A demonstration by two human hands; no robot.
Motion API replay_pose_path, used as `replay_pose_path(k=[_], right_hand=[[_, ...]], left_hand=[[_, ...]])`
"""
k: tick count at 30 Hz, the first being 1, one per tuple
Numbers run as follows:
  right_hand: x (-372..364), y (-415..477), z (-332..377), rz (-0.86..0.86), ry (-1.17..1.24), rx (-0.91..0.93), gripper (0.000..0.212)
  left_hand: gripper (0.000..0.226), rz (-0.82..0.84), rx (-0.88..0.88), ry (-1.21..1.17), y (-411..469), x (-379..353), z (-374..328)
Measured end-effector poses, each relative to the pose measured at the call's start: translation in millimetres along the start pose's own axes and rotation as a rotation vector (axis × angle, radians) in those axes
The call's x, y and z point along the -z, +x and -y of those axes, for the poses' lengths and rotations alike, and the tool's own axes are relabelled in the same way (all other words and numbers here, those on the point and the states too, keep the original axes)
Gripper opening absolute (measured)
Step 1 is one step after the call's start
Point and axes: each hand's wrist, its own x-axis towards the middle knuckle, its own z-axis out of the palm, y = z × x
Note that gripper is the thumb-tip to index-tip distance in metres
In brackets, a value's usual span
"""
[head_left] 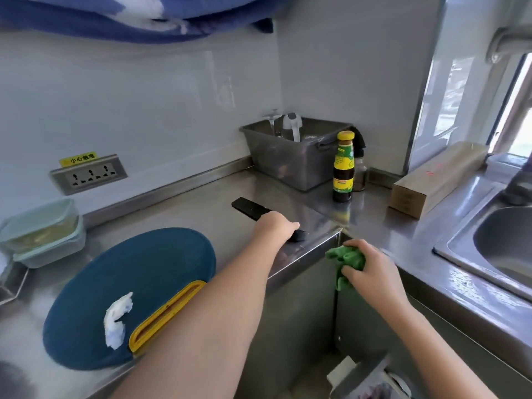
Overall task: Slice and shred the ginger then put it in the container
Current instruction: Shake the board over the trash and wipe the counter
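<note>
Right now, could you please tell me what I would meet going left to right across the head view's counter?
Stacked containers → blue cutting board → black knife, gripped by the left hand → green cloth in the right hand → cardboard box → sink.

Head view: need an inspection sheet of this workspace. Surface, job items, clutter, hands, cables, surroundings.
Surface: stainless steel counter, L-shaped, with a sink at the right.
Job's things: black knife lies on the counter; blue cutting board carries no ginger; stacked lidded containers at far left; ginger: nothing seen.
Clutter: crumpled white tissue on the board; sauce bottle, grey bin and cardboard box at the back.
Grippers: left hand grips the knife handle; right hand holds a green cloth at the counter edge.
Cables: nothing seen.
Surroundings: wall socket, window, blue fabric overhead.
</note>
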Motion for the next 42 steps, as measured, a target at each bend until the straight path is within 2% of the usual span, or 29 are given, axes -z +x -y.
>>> replay_pose_path(k=[3,5,8,12,14,17,20,22,25,28,31,37,42], right_hand=[[11,6,4,0.003,0.066,0.007,0.048],[16,11,7,-0.019,0.109,0.022,0.049],[12,15,17,-0.022,0.121,0.126,0.055],[-25,37,38,0.092,-0.04,0.387,0.063],[-48,56,57,0.175,-0.06,0.468,0.062],[-95,64,91,0.41,-0.111,0.643,0.055],[-146,70,112,0.57,-0.362,0.806,0.051],[-168,98,119,0.573,-0.473,0.779,0.052],[-191,148,130,0.613,-0.499,0.754,0.053],[-221,187,143,0.642,-0.491,0.72,0.05],[-253,224,156,0.583,-0.505,0.631,0.049],[-290,294,169,0.519,-0.575,0.325,0.05],[-293,306,175,0.476,-0.681,0.039,0.057]], left_hand=[[0.043,0.104,0.024,-0.048,13,-4,-5],[0.026,0.178,0.07,-0.242,17,-2,-4],[0.023,0.226,0.176,-0.563,23,8,11],[0.025,0.123,0.208,-0.911,30,36,48],[0.025,0.062,0.193,-0.928,30,56,74],[0.023,-0.05,0.118,-0.913,28,86,110],[0.023,-0.089,0.074,-0.959,34,111,134],[0.022,-0.062,0.085,-1.029,47,118,147],[0.023,-0.027,0.138,-1.156,75,120,165],[0.021,-0.063,0.152,-1.171,103,125,176],[0.021,-0.077,0.125,-1.185,124,134,180],[0.016,-0.116,0.105,-1.195,148,143,180],[0.019,-0.1,0.091,-1.197,149,136,178]])
